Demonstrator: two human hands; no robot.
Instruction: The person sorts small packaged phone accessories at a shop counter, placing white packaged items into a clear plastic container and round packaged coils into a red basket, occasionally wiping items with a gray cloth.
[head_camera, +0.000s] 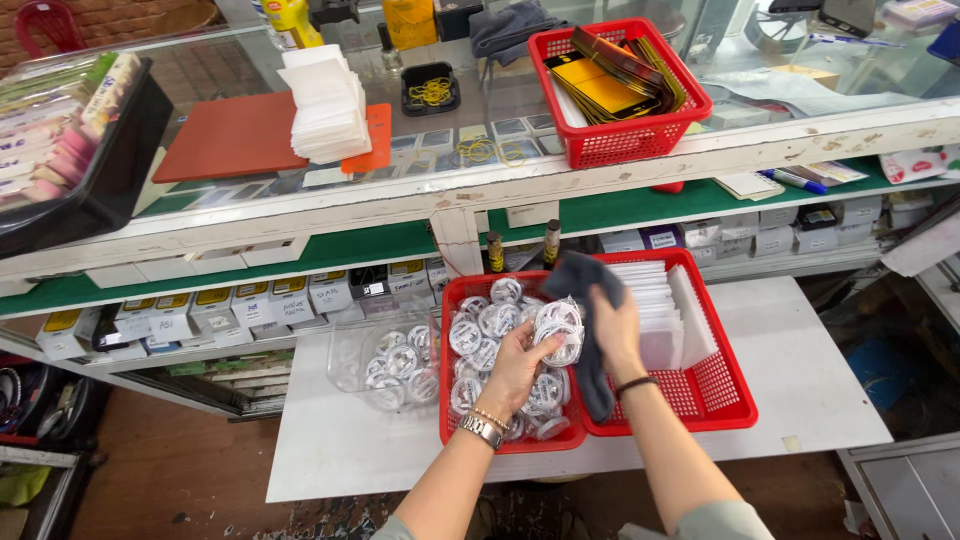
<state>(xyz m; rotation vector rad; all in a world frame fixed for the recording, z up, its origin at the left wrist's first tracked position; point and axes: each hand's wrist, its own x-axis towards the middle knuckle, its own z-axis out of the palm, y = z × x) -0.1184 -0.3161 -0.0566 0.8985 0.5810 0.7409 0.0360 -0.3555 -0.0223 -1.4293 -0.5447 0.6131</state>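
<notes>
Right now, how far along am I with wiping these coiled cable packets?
Done can't be judged: no wiped pile stands apart. In hand: your left hand lifts a coiled cable packet while your right hand holds the dark cloth against it. Left: the red basket is full, and the clear tub holds more.

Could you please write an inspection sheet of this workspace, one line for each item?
Surface: white pull-out shelf under a glass counter.
Job's things: red basket filled with bagged coiled white cables; second red basket with white packets; dark grey cloth.
Clutter: clear tub of more coils; stack of white paper and an orange board on the counter; third red basket holding yellow-black packs.
Hands: left hand holds a cable bag, fingers closed on it; right hand grips the cloth.
Cables: only the bagged coils.
Surroundings: shelves of small boxes; brown floor.
</notes>
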